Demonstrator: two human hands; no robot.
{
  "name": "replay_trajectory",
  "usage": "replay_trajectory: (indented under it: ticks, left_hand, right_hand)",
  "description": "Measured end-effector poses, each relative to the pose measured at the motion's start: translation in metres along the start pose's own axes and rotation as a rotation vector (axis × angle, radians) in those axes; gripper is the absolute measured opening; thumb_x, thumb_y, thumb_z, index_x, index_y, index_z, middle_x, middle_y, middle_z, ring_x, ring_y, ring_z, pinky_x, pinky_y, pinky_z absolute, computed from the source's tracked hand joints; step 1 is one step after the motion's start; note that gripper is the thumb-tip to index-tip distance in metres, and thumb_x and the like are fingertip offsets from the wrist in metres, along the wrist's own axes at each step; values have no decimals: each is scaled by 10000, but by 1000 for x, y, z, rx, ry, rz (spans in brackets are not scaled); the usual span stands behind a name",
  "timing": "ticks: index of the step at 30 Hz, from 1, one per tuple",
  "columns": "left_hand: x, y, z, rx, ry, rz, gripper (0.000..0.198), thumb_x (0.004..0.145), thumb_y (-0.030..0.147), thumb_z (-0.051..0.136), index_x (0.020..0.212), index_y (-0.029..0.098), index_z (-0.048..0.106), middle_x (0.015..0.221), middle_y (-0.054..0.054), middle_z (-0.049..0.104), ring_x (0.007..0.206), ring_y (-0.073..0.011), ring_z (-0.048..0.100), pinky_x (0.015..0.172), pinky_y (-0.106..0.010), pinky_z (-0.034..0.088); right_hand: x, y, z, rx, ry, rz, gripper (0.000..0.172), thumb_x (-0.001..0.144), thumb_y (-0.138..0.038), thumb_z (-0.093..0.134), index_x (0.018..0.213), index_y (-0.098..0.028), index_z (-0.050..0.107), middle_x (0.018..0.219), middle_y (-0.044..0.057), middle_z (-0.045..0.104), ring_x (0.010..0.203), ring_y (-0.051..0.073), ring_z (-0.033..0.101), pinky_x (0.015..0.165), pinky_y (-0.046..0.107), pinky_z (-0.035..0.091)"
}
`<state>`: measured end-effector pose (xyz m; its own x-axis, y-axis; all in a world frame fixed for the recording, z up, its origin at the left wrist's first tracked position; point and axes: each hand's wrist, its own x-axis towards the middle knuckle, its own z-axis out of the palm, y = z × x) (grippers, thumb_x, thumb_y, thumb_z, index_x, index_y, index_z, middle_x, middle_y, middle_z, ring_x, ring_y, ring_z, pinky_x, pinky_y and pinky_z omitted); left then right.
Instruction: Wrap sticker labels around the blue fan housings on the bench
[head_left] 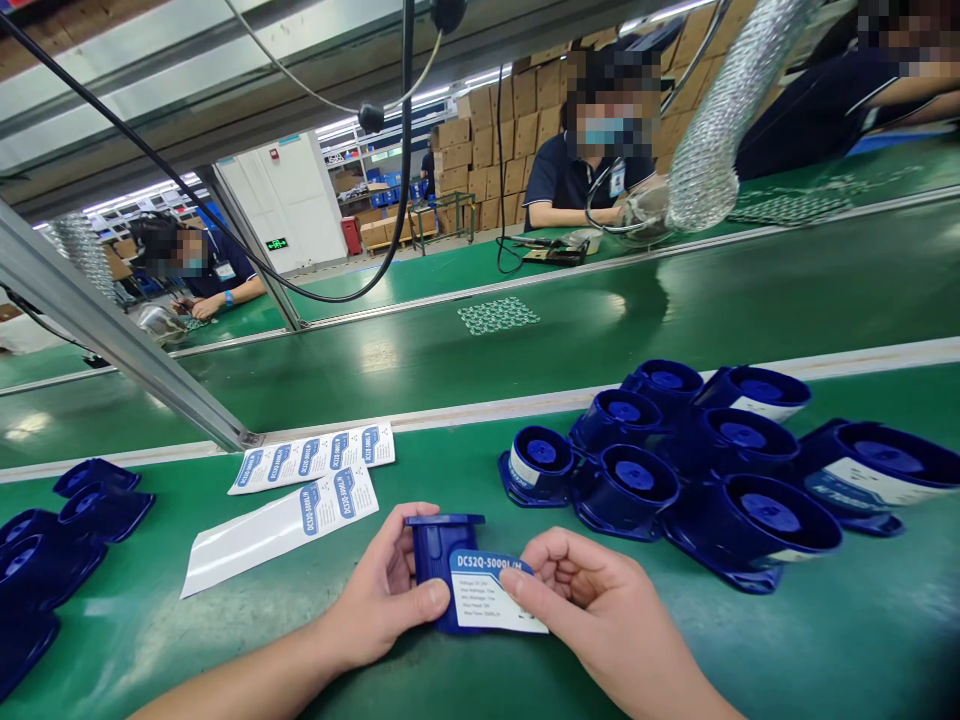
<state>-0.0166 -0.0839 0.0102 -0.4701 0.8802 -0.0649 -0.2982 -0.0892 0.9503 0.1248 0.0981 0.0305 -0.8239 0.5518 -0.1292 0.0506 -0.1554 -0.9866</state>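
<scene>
My left hand (390,590) grips a dark blue plastic pump housing (433,550) by its side, just above the green bench. Its flanged end points up. Between the thumb and fingers of my right hand (592,600) is the right part of a white and blue label (480,592) printed "DC52Q-5000L/H". The label's left part lies against the front of the housing, while its right end stands out past the housing's edge. How much of it is stuck down I cannot tell.
Label sheets (311,458) lie behind my left hand, one partly bare (247,545). Several blue housings, some labelled, stand at right (637,485); more are at far left (45,570). Beyond a metal post (150,320) runs a green conveyor with a circuit-board panel (499,315). Co-workers sit opposite.
</scene>
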Motion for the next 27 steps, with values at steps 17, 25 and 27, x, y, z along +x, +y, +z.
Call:
replay_trajectory:
  ticks: [17, 25, 27]
  left_hand:
    - [-1, -2, 0, -6, 4, 8, 712, 836, 424, 904, 1393, 256, 494, 1326, -136, 618, 1199, -269, 622, 1056, -415, 486]
    - [0, -3, -1, -14, 4, 11, 724, 830, 424, 910, 1396, 256, 491, 1305, -128, 614, 1189, -269, 621, 1049, -414, 482]
    - [0, -4, -1, -14, 5, 14, 717, 831, 419, 910, 1393, 256, 495, 1297, -125, 616, 1178, -262, 621, 1043, -409, 483]
  right_hand:
    - [2, 4, -1, 51, -23, 8, 439, 697, -551, 946, 693, -203, 678, 612, -23, 600, 593, 147, 510, 557, 264, 405]
    - [3, 6, -1, 33, -27, 3, 442, 705, -553, 942, 699, -200, 676, 618, -18, 605, 595, 149, 513, 554, 269, 407]
    - [3, 7, -1, 23, -24, -3, 446, 705, -559, 940, 698, -200, 675, 615, -18, 606, 590, 150, 514, 547, 270, 409]
